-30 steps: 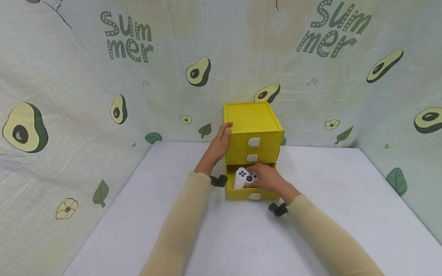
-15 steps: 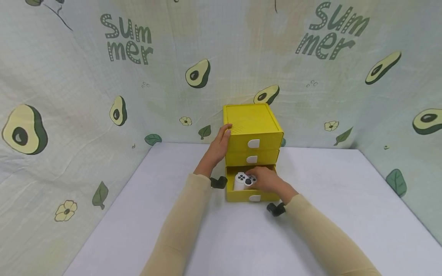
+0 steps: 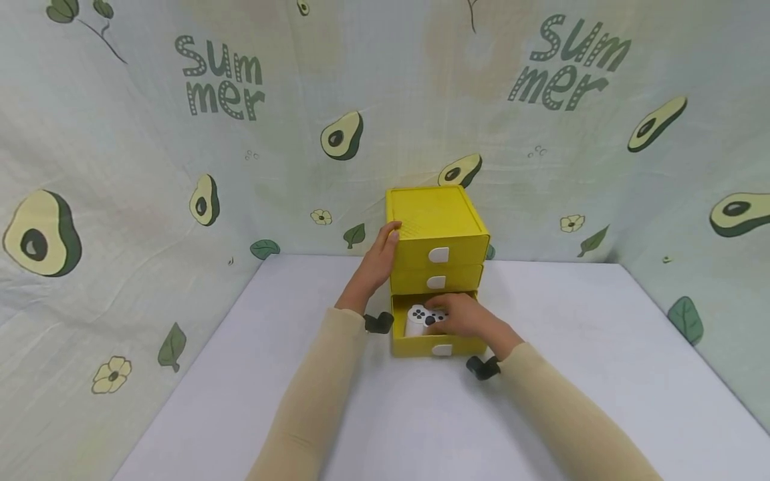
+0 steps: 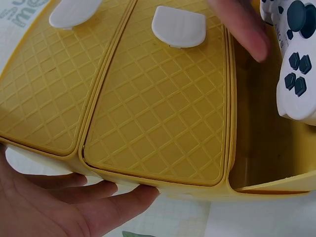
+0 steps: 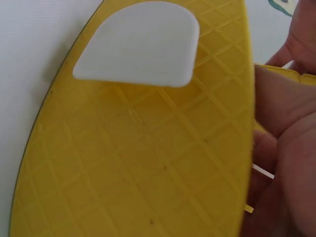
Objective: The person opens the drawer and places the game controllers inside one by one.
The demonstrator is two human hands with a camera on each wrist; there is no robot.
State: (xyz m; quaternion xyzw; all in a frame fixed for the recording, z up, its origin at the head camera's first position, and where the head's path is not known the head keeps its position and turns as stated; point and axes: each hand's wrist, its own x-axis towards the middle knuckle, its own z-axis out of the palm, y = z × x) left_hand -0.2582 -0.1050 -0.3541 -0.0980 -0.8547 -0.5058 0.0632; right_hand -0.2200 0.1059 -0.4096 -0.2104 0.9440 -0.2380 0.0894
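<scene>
A yellow cabinet with three drawers (image 3: 439, 210) stands with its bottom drawer (image 3: 415, 346) pulled out. Inside that drawer is a white game controller (image 3: 416, 322) with dark buttons. My right hand (image 3: 466, 316) reaches in from the right and grips the controller's right part, thumb and fingers around it. Straight fingers of my left hand (image 3: 374, 264) rest against the cabinet's left side near its top. In the left wrist view these fingers (image 4: 118, 207) lie along the side wall. The drawer front hides the right fingertips in the right wrist view.
White tabs mark the middle drawer (image 4: 177, 29) and the top drawer (image 4: 29, 94), both pushed in. The cabinet stands on a white table (image 3: 240, 354), near a patterned cloth (image 3: 271, 174) hanging behind and at both sides.
My right hand and the controller have sunk slightly lower in the drawer. The left hand keeps its place on the cabinet. The head view has shifted a little.
</scene>
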